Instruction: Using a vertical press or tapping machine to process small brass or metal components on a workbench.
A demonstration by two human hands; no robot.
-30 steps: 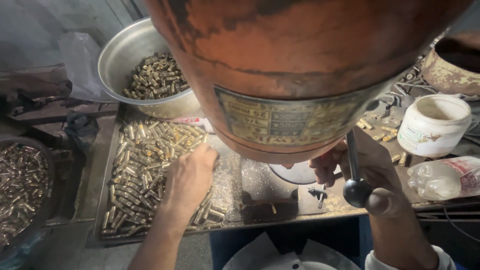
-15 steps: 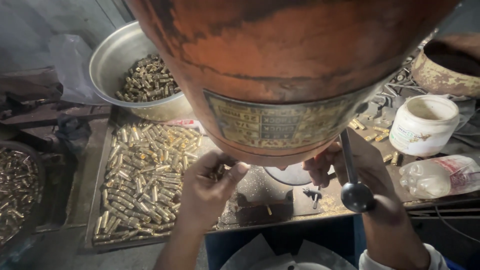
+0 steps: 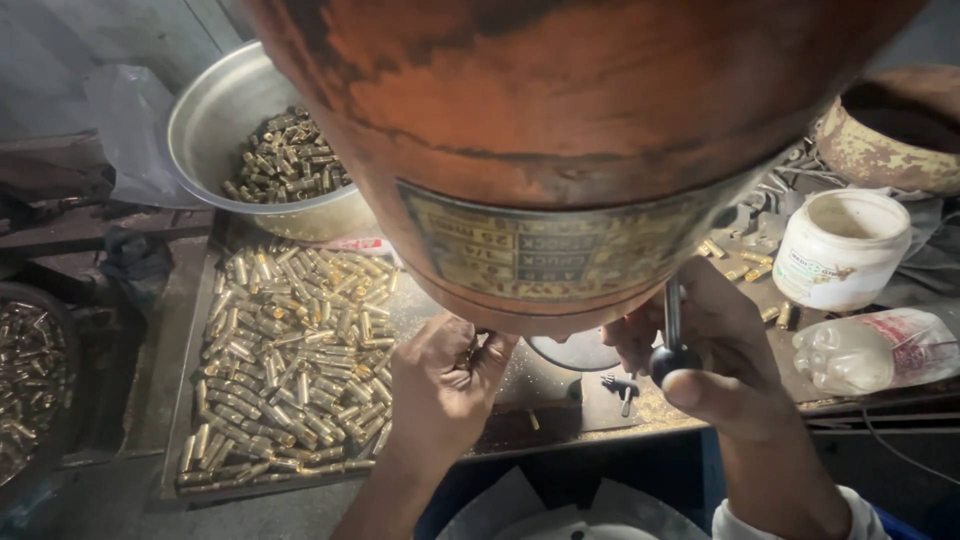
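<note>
Your left hand (image 3: 440, 385) is reaching up under the rust-orange machine housing (image 3: 560, 130), fingers pinching a small brass piece (image 3: 468, 352) just below the housing's lower edge; the piece is mostly hidden by your fingertips. Your right hand (image 3: 720, 350) is closing around the machine's lever, its black ball knob (image 3: 672, 362) sitting against your thumb and its thin metal shaft rising toward the housing. A worn yellowish data plate (image 3: 545, 250) is facing you on the housing. To your left, a shallow metal tray (image 3: 178, 440) is holding a dense spread of brass casings (image 3: 290, 360), lying loose in all directions. Beyond the tray, a round steel bowl (image 3: 205, 110) is holding a further heap of brass casings. At the far left edge, a dark pan (image 3: 60, 330) is showing more casings. To your right, a white plastic tub (image 3: 840, 250) is standing open, with a clear plastic bottle (image 3: 870, 350) lying on its side just in front of it. A rusted round container (image 3: 890, 150) is sitting behind the tub. Loose casings are lying scattered near the tub.
</note>
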